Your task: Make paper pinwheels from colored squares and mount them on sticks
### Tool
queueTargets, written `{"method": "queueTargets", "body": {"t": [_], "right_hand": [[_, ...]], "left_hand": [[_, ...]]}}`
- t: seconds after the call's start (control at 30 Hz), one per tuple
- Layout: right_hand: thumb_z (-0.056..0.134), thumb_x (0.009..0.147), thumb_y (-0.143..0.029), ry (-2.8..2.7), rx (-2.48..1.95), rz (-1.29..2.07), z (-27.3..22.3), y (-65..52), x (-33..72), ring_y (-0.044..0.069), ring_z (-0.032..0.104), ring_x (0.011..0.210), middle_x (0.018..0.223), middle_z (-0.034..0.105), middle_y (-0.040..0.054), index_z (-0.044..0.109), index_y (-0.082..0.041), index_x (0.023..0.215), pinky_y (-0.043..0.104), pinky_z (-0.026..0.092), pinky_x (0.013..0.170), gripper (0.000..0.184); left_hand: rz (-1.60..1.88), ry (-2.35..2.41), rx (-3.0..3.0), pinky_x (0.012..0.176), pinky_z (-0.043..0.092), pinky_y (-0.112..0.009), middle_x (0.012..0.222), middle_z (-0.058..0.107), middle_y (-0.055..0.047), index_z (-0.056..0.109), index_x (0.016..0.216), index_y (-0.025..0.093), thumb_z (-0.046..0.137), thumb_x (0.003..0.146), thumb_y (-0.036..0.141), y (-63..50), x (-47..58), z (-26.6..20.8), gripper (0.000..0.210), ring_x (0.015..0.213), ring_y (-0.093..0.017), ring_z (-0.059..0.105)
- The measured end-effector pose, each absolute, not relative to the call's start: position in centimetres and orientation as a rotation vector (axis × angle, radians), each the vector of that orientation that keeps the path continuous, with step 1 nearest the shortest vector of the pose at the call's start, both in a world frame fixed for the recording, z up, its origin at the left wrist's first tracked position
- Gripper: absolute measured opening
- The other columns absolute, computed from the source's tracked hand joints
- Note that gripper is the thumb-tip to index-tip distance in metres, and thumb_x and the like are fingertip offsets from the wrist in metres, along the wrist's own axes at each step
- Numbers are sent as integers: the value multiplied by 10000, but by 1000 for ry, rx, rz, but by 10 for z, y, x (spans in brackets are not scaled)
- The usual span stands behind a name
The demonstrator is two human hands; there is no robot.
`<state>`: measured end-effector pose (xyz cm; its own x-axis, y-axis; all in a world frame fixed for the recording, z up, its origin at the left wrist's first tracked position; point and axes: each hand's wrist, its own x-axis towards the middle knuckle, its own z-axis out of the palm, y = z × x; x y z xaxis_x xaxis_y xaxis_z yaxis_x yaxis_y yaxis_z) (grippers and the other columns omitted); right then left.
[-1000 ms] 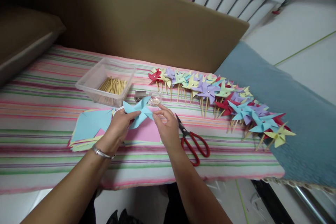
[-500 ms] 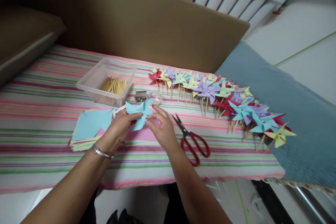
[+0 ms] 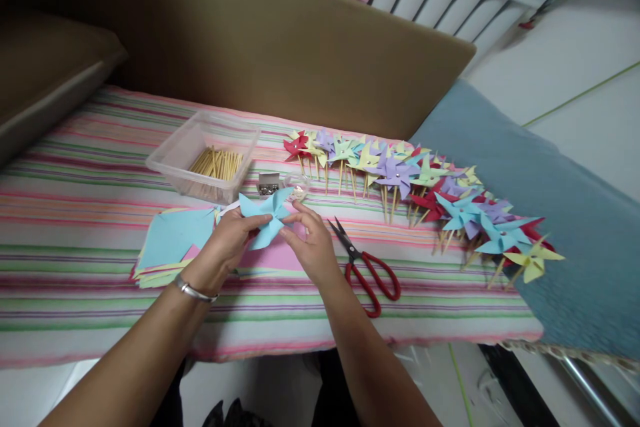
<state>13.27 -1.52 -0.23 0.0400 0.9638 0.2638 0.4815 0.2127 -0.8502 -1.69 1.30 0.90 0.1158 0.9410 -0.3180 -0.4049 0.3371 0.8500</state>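
My left hand point(image 3: 227, 240) grips a light blue paper pinwheel point(image 3: 270, 230), its thumb pressed on the middle where the blades are folded in. My right hand point(image 3: 313, 240) is at the right side of this pinwheel, fingers bent but apart, fingertips by the blade edge; whether they touch it is hard to see. Pink paper point(image 3: 280, 257) lies beneath the hands. Left of them is a stack of coloured paper sheets point(image 3: 175, 237), blue on top. Just behind the pinwheel sit a small box of metal fasteners point(image 3: 269, 187) and a small clear round container point(image 3: 299, 183).
Red-handled scissors point(image 3: 367, 270) lie right of my right hand. A clear plastic tub point(image 3: 167, 160) holds wooden sticks point(image 3: 215, 165). Several finished pinwheels point(image 3: 395, 173) on sticks stand along the table's right side. A brown board point(image 3: 280, 60) rises behind the striped tablecloth point(image 3: 75, 240).
My right hand has shifted slightly right and its fingertips have drawn back from the pinwheel's middle. The left hand and the pinwheel have stayed nearly in place.
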Motion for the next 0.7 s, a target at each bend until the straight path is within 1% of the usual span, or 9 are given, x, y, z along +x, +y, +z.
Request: {"method": "queueTargets", "body": {"t": [0.1,0.17,0.27,0.37,0.47,0.7], "right_hand": [[683,720,-261,-1609,-1419,694,-1,-16,132,239,476,1234,1279,562,104,680,-219,799,417,328,1052,90],[687,718,-260,-1614,-1416,703,0,-16,132,233,473,1238,1280,562,105,684,-221,791,412,324,1055,82],[686,720,-260,-1623,-1398,724,1,-16,132,231,465,1247,1285,558,113,689,-216,791,404,318,1060,84],[682,720,-253,-1630,-1392,749,1,-15,132,229,469,1242,1284,562,95,688,-224,773,406,310,1064,61],[681,719,-251,-1614,-1395,770,-1,-14,132,226,470,1239,1271,568,78,681,-228,741,401,314,1060,32],[682,718,-272,-1576,-1405,794,-5,-13,131,234,471,1227,1216,582,88,675,-210,723,393,326,1039,62]], "left_hand": [[1088,999,677,527,383,-232,527,616,27,640,589,149,794,519,193,13,-17,7,174,492,-101,508],[1086,994,681,540,391,-233,532,619,33,648,605,154,794,525,198,13,-18,5,173,496,-100,512],[1083,980,687,581,414,-239,596,656,25,668,650,157,793,531,200,13,-18,3,178,544,-110,548],[1075,948,703,635,437,-249,683,694,3,689,698,157,794,532,202,13,-18,3,202,614,-129,586],[1071,949,713,641,436,-243,677,695,4,692,688,160,797,527,192,12,-17,4,195,618,-128,586],[1020,946,729,649,442,-248,727,714,-18,712,742,160,793,558,203,12,-17,-3,206,653,-142,604]]}}
